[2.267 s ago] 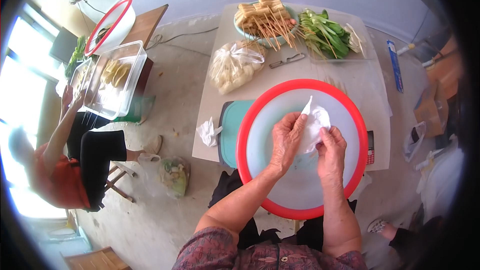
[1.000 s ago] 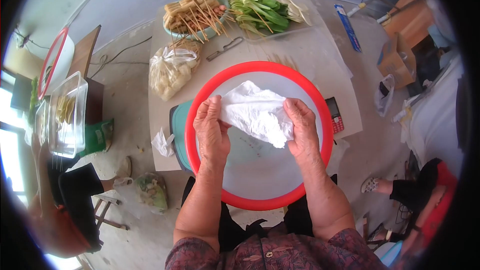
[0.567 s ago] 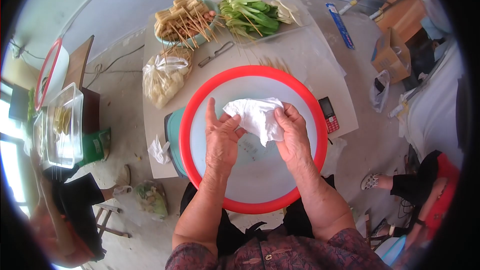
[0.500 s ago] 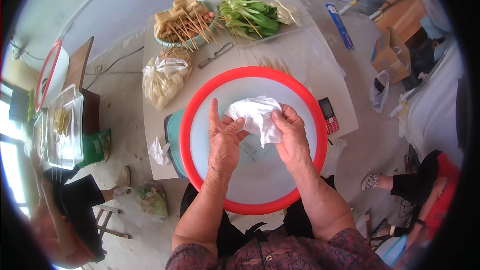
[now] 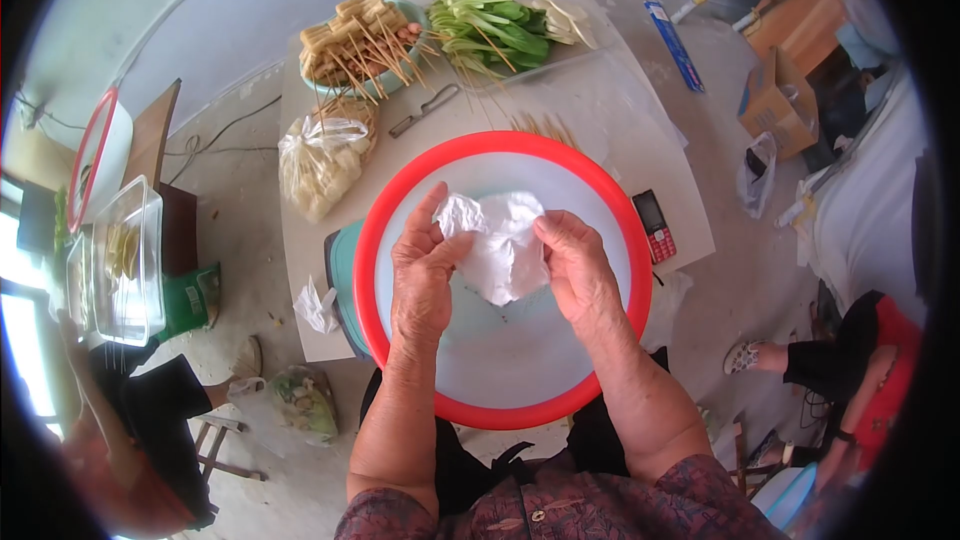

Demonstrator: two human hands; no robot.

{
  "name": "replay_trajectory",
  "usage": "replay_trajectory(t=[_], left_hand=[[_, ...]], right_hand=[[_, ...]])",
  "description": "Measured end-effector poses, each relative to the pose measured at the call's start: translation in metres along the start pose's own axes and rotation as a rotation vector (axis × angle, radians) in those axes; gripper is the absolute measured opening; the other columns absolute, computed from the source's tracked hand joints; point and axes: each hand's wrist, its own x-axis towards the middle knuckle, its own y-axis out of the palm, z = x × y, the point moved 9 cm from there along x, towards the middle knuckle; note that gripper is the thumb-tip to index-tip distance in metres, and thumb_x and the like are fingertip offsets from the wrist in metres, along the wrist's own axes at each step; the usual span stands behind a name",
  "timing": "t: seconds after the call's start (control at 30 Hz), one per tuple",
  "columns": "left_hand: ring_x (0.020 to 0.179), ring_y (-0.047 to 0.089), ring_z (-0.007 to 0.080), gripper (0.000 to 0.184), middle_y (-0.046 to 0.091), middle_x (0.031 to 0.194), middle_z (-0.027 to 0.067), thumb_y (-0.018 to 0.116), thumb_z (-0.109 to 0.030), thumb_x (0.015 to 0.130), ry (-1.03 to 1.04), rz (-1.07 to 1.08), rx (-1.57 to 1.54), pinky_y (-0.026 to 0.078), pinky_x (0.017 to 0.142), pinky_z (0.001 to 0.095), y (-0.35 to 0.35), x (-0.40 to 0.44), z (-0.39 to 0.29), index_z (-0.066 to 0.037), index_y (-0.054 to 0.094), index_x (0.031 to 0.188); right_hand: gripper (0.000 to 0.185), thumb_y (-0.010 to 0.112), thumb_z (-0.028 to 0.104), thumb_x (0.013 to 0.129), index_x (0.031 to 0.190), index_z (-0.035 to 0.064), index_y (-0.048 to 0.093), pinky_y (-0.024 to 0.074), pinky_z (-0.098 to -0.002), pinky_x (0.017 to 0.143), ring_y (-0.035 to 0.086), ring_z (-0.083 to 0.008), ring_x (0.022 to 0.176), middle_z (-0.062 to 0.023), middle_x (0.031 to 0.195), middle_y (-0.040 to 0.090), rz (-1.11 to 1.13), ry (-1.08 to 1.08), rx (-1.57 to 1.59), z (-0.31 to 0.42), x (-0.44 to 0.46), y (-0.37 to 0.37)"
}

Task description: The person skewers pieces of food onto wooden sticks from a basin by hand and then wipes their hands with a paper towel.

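A crumpled white tissue (image 5: 505,250) is stretched between my two hands above a white basin with a red rim (image 5: 500,418). My left hand (image 5: 422,270) pinches its left edge between thumb and fingers, with the index finger pointing up. On the other side, my right hand (image 5: 572,258) grips the upper right edge between thumb and fingertips. The tissue hangs down to a point in the middle. Dark specks show on the basin's floor below it.
On the table (image 5: 640,130) are a bowl of skewered food (image 5: 365,45), leafy greens (image 5: 495,30), a knotted plastic bag (image 5: 322,165), a metal clip (image 5: 425,110), a red phone (image 5: 655,225) and another crumpled white piece (image 5: 316,307). People sit at left and right.
The tissue has gone from bunched up to spread wider between my hands. My left hand has moved a little left and now grips the tissue's left edge.
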Motion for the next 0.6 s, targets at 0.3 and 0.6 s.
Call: replay_trajectory(t=[0.3, 0.6], left_hand=[[0.078, 0.057, 0.0108, 0.052, 0.063, 0.087, 0.0051, 0.058, 0.001, 0.083, 0.068, -0.02, 0.091, 0.046, 0.067, 0.0262, -0.002, 0.0, 0.003, -0.004, 0.042, 0.132], [0.076, 0.056, 0.0096, 0.046, 0.064, 0.086, 0.002, 0.059, 0.002, 0.082, 0.028, 0.076, 0.199, 0.043, 0.068, 0.0233, 0.005, -0.004, -0.002, -0.005, 0.051, 0.126]], right_hand=[[0.028, 0.064, 0.011, 0.084, 0.105, -0.0044, 0.054, 0.0465, -0.0294, 0.083, 0.057, -0.0143, 0.09, -0.0082, 0.096, 0.061, 0.055, -0.133, 0.09, 0.015, -0.007, 0.016], [0.027, 0.067, 0.019, 0.083, 0.099, -0.0012, 0.059, 0.0455, -0.0277, 0.076, 0.056, -0.0128, 0.085, -0.0061, 0.092, 0.061, -0.027, 0.037, -0.051, -0.001, -0.004, -0.003]])
